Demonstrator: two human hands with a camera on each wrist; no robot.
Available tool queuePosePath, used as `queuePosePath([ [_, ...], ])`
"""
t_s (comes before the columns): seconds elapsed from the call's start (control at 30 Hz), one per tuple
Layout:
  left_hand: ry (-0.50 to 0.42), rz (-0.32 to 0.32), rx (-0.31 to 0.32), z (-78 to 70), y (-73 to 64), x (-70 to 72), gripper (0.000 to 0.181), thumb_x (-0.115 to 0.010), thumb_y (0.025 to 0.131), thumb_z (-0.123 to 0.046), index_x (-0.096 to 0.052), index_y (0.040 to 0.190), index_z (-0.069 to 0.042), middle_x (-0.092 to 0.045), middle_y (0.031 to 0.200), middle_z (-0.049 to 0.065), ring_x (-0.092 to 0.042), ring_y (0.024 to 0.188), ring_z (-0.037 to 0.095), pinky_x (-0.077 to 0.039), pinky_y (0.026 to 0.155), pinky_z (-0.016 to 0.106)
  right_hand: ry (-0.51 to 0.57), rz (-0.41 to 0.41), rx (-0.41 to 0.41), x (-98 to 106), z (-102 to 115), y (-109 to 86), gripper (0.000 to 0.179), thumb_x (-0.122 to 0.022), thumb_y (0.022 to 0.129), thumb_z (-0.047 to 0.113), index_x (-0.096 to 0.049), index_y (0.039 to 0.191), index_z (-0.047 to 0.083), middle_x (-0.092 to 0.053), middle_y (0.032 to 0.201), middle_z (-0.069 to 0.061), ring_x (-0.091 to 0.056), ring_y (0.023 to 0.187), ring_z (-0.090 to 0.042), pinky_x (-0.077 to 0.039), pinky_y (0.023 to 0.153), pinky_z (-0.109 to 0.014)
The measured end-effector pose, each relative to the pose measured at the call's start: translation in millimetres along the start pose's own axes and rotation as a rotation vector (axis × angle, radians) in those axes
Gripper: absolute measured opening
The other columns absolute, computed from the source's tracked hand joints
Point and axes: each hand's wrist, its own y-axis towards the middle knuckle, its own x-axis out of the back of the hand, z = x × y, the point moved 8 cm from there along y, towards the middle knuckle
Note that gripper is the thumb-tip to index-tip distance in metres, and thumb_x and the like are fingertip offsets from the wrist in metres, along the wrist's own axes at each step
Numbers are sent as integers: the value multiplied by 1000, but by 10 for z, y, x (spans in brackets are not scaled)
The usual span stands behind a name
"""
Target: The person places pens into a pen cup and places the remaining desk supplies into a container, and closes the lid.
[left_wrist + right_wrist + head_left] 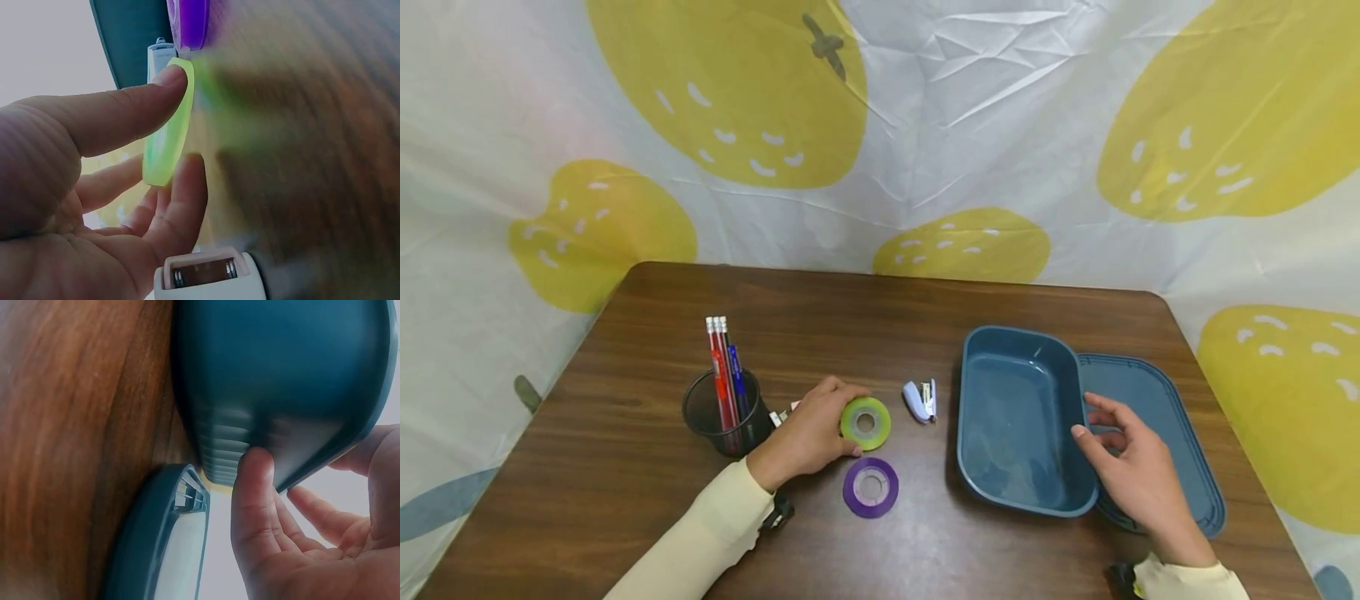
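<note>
My left hand (pixel 808 429) pinches a green tape roll (pixel 883 427) between thumb and fingers. In the left wrist view the roll (pixel 169 137) stands on edge, thumb (pixel 169 78) against its upper part. A purple tape roll (pixel 891 500) lies just nearer to me on the table. Beyond the green roll is a small light-blue stapler (pixel 916 404). My right hand (pixel 1138 475) holds the right wall of a blue container (pixel 1022 400), thumb over the rim and fingers outside. In the right wrist view a fingertip (pixel 255 464) is right at the container's outer wall.
A black mesh pen cup (pixel 700 429) with pencils and pens stands left of my left hand. Small white items (pixel 780 417) lie partly hidden behind that hand. A blue lid (pixel 1183 442) lies right of the container. A patterned curtain (pixel 925 150) hangs behind the table (pixel 820 304).
</note>
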Motion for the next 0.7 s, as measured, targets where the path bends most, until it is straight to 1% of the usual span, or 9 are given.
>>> queuePosePath([
  [0.17, -28, 0, 0, 5, -5, 18, 74, -96, 75, -9, -65, 142, -11, -69, 129, 11, -64, 119, 28, -54, 105, 51, -8, 3, -6, -11, 0, -3, 57, -66, 106, 31, -50, 154, 6, -66, 131, -26, -73, 108, -40, -52, 67, -19],
  [0.4, -96, 1, -4, 20, 1, 16, 71, -93, 78, -4, -65, 142, -11, -71, 132, 9, -66, 121, 28, -54, 105, 51, -10, 7, -3, -12, -5, -11, 57, -67, 106, 30, -50, 155, 6, -67, 129, -26, -74, 107, -39, -52, 68, -19],
  [0.5, -149, 11, 7, 41, -1, 12, 70, -91, 80, -2, -63, 144, -12, -72, 129, 8, -69, 113, 23, -57, 100, 48, -12, 9, -2, -11, -11, -11, 57, -67, 106, 30, -50, 155, 6, -67, 129, -25, -74, 107, -39, -53, 68, -19],
  [0.63, -212, 25, 32, 73, -6, 7, 69, -87, 84, -1, -61, 146, -13, -75, 116, 6, -70, 97, 13, -60, 90, 41, -15, 15, -4, -13, -22, -5, 57, -67, 106, 30, -50, 155, 7, -67, 129, -24, -74, 106, -37, -53, 68, -20],
  [0.7, -231, 27, 38, 77, -6, 14, 68, -86, 85, 0, -61, 147, -13, -76, 111, 5, -70, 93, 11, -61, 88, 39, -14, 18, -5, -12, -24, -1, 57, -67, 106, 31, -50, 155, 7, -67, 129, -24, -74, 106, -36, -53, 68, -20],
])
